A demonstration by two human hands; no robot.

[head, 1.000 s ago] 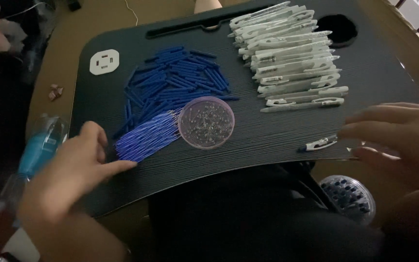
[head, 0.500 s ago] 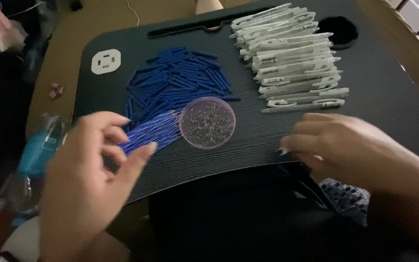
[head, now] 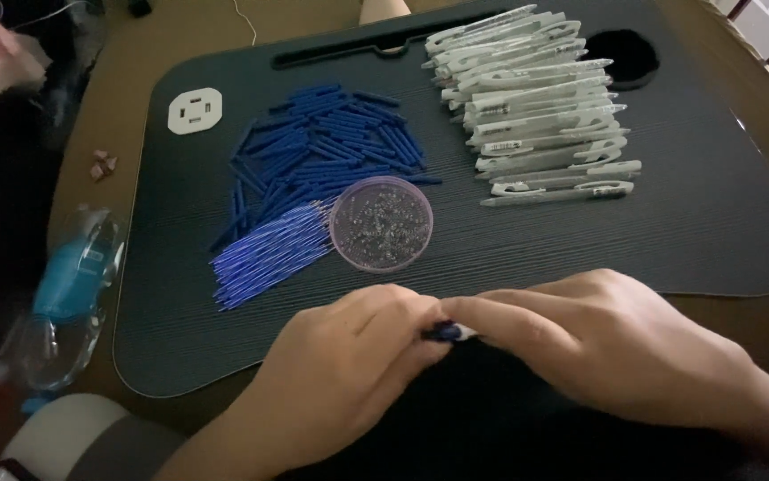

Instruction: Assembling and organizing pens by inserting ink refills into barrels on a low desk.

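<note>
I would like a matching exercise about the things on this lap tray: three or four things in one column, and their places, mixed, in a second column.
Things:
1. white pen barrels
2. round clear dish
3. thin blue refills
4. small blue piece

Places:
A. pinched between the left hand and the right hand, at the tray's near edge
B. fanned out just left of the dish
C. stacked in a row at the far right of the tray
D. mid-tray, below the pile of dark blue caps

Pairs: 1-C, 2-D, 3-B, 4-A
</note>
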